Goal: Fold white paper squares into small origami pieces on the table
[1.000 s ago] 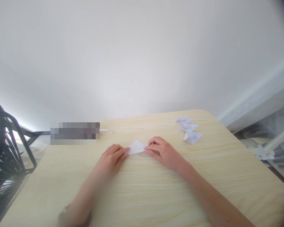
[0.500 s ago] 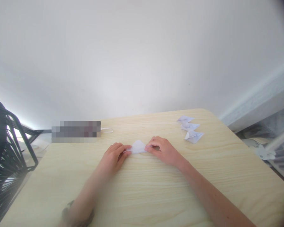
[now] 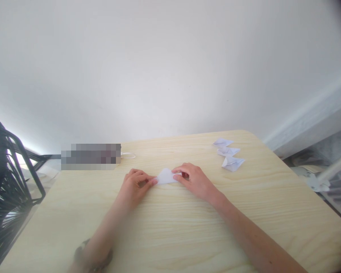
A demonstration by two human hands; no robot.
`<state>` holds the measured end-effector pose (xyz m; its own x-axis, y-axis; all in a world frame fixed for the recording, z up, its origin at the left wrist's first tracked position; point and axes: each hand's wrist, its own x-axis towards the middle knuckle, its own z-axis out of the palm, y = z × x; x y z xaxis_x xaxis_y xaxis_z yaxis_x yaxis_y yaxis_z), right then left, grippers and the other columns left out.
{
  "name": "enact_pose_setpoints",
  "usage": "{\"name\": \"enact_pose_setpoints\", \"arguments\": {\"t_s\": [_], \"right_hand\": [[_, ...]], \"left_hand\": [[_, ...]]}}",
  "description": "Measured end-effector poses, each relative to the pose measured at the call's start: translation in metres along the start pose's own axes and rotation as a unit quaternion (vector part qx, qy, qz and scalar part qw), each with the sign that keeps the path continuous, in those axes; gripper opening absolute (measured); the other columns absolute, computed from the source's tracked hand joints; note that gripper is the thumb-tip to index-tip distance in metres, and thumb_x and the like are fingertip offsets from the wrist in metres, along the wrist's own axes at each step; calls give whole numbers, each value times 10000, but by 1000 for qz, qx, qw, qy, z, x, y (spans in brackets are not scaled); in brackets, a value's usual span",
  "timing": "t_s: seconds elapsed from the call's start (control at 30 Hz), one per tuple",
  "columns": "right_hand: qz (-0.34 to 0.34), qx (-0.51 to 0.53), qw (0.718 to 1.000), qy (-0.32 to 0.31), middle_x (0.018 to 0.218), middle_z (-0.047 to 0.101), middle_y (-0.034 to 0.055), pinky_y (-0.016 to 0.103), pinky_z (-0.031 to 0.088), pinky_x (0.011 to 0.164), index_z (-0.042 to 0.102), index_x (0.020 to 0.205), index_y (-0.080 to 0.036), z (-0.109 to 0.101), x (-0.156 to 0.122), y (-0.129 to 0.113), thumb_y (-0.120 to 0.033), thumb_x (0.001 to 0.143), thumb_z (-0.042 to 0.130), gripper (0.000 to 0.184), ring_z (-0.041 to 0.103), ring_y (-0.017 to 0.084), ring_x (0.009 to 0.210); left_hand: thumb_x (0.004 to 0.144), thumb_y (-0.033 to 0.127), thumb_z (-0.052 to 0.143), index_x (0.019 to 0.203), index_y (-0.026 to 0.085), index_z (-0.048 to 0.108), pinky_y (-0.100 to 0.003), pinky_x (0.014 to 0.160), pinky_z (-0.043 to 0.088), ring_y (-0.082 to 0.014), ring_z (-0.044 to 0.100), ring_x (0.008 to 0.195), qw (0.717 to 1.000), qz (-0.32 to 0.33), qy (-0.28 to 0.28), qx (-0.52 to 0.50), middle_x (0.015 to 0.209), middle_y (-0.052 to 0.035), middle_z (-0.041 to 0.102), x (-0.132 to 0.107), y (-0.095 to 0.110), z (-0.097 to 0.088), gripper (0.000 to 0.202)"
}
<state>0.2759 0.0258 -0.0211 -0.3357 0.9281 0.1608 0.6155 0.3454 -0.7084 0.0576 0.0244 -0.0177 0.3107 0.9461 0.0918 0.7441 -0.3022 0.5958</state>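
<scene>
A small piece of folded white paper point(image 3: 166, 176) lies near the middle of the table, with a peak pointing toward the wall. My left hand point(image 3: 135, 185) pinches its left corner between thumb and fingers. On the other side, my right hand point(image 3: 194, 179) grips the right part, thumb toward me and fingers over the far edge. Both hands are closed on the paper, and their fingertips cover its two ends.
Three folded white paper pieces point(image 3: 233, 163) sit in a row at the table's point(image 3: 170, 227) back right. A blurred-out object point(image 3: 91, 157) with a white loop point(image 3: 127, 155) is at the back left. A black woven chair point(image 3: 5, 182) stands left, and a white wall point(image 3: 170, 76) rises behind.
My right hand's fingers have shifted slightly inward over the paper's far right edge. The left fingertips have moved a little outward, leaving more of the paper's left side showing.
</scene>
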Motion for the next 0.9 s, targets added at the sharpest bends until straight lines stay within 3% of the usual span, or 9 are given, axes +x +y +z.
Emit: {"name": "enact_pose_setpoints", "arguments": {"t_s": [0.17,0.27,0.4,0.57,0.77,0.9], "right_hand": [[19,-5,1000,19,781,547,10,264,407,677,626,907,-204,4,0,1,-169,786,535,156,511,121,690],[32,9,999,26,841,496,9,261,422,677,604,945,-219,5,-1,1,-171,777,545,185,508,110,681],[35,19,998,42,909,437,13,261,437,679,582,940,-234,6,-3,-1,-166,775,537,184,499,99,678],[24,-4,998,52,862,443,13,261,429,677,582,825,-210,9,-4,-2,-143,787,499,113,500,109,695],[15,-58,994,91,870,470,29,287,419,712,547,867,-196,16,-6,-8,-198,787,481,104,510,143,759],[40,-118,984,125,912,466,53,354,406,742,508,941,-177,25,-6,-17,-354,695,582,312,499,199,813]], "left_hand": [[734,414,566,812,262,683,-431,827,349,-245,477,889,997,-62,35,18,726,-16,647,-1,3,6,208],[732,397,575,851,270,659,-463,830,334,-258,459,909,996,-66,44,38,752,-15,634,-2,3,9,193],[782,304,538,1006,283,601,-445,840,356,-244,428,941,995,11,70,66,918,-44,557,-4,3,9,234],[829,164,460,962,327,636,-405,839,376,-226,400,967,986,135,45,92,1003,-51,461,-6,7,8,275],[834,138,447,978,391,631,-412,824,366,-227,395,965,983,147,18,112,980,-44,468,-5,4,7,345],[839,194,460,994,423,616,-412,808,354,-228,398,964,986,115,4,121,979,-35,480,-5,1,7,317]]}}
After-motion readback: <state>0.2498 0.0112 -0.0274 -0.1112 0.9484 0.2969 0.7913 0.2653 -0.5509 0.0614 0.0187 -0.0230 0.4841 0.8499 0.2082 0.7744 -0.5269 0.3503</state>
